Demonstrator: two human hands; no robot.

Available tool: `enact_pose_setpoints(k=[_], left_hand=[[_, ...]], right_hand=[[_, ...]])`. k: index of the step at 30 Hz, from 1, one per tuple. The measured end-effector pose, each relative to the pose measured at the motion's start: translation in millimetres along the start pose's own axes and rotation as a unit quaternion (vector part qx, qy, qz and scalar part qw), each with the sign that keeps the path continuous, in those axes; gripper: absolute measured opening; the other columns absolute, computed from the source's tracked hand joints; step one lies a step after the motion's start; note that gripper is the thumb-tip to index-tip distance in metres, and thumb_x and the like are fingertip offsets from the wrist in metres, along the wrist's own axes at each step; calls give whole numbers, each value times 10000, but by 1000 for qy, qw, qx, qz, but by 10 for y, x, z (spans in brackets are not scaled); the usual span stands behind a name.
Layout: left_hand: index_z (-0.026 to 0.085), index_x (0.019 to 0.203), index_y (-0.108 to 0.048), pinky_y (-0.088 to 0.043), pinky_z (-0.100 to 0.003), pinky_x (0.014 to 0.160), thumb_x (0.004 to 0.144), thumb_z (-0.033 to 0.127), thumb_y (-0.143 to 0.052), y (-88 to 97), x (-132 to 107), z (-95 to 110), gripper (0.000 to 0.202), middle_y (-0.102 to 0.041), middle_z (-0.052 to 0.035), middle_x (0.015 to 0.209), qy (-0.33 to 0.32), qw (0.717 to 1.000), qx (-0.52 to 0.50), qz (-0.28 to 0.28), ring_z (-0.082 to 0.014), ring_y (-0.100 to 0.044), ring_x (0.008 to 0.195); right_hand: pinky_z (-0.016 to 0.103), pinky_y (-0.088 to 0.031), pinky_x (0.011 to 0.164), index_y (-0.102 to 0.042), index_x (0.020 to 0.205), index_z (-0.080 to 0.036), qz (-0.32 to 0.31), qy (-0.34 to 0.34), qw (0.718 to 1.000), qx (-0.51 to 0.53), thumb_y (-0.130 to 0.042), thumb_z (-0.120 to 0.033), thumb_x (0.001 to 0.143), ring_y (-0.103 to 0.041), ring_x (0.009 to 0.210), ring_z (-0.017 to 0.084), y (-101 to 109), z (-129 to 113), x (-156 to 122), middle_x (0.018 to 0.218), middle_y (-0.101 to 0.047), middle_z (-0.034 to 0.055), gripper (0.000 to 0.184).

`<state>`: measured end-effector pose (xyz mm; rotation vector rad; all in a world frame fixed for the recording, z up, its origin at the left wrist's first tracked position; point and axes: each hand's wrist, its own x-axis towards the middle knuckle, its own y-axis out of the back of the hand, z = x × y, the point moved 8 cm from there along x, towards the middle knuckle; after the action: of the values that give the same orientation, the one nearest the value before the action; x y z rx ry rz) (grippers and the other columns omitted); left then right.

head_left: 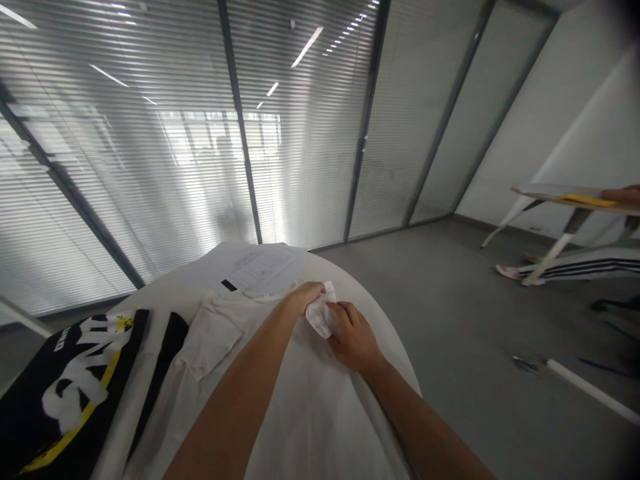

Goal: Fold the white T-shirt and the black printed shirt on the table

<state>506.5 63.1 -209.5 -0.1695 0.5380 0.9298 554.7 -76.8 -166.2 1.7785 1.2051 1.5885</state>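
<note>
A white T-shirt [300,413] lies spread over the round white table, one short sleeve [213,337] flat on its left side. Both hands meet at the shirt's right sleeve [320,319], which is bunched and lifted a little. My left hand [309,295] is closed on the far side of this white cloth. From the right, my right hand [353,335] pinches the same cloth between thumb and fingers. My forearms cover part of the shirt's body.
Printed papers [255,267] and a small black strip [229,285] lie at the table's [357,293] far edge. A black garment with white lettering and yellow stripe [75,393] is at left. Another table [575,200], with a person's hand and legs, stands right. Blinds-covered glass panels rise behind.
</note>
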Motion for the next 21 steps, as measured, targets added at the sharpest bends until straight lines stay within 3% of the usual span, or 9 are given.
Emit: enact_pose_setpoints(k=[4,11,15,21], left_hand=[[156,760,-598,-528,-306,579,772,227,-514,111,-1,-54,111,-636,-34,617,-3,1000,-16,-2,-192,-631,598],[154,860,-648,-512,-271,636,770,157,-539,158,14,-124,141,-707,-65,819,-63,998,4,-9,-189,-650,729],[155,905,-663,-513,-256,659,781,195,-574,69,33,-135,158,-709,-59,853,-85,996,-13,-34,-179,-650,747],[155,952,-632,-522,-266,607,782,375,-646,-14,112,-125,279,-673,-44,746,-64,993,-80,-53,-168,-636,644]], right_hand=[[406,-423,956,-395,1378,-143,-15,-69,996,-54,-567,-162,721,-496,1145,283,-31,130,5,1243,-513,159,680],[287,-444,708,-550,1185,-233,-119,-156,977,-81,-518,-162,776,-623,831,189,-98,249,-23,1115,-579,59,417],[256,-394,613,-542,1175,-256,-120,-151,978,-73,-493,-134,745,-628,776,160,-94,260,-46,1162,-567,41,450],[254,-329,585,-535,1086,-243,-96,-169,979,-66,-501,-143,726,-621,766,156,-20,335,-70,1107,-595,32,375]])
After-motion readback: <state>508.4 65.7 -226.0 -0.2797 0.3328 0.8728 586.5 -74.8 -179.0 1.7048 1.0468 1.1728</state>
